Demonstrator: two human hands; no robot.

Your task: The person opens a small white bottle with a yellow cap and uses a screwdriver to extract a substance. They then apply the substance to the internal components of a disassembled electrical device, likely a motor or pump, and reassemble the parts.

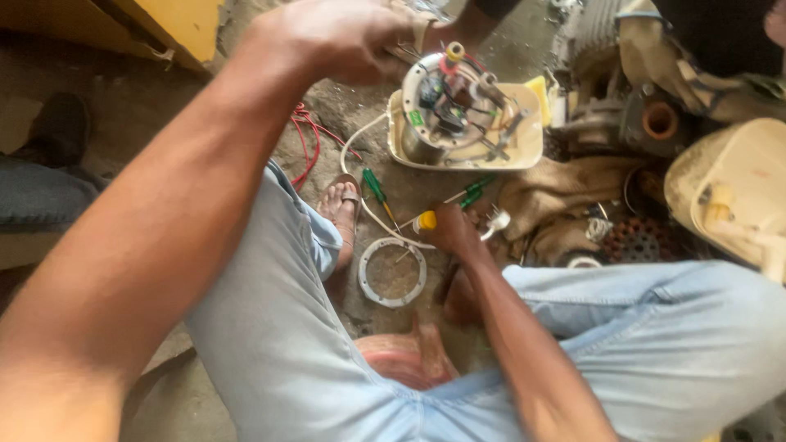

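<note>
My left hand (344, 37) grips the upper left edge of a round metal appliance base (450, 102) with wires and terminals, which sits in a cream plastic housing (524, 139). Down on the ground, my right hand (450, 229) is closed on a screwdriver with a yellow handle (424, 221). A green-handled screwdriver (375, 188) lies just left of it, and another green tool (473, 195) lies just above the hand. A white plastic ring (393, 272) rests on the dirt below the right hand. A white power cord (360, 139) curves from the housing toward a white plug (497, 221).
Red wires (304, 139) trail on the ground at left. A brown cloth (565, 184), a cream plastic container (729, 192) and metal motor parts (655, 123) crowd the right. A yellow box (180, 24) stands at top left. My sandalled foot (344, 209) is beside the ring.
</note>
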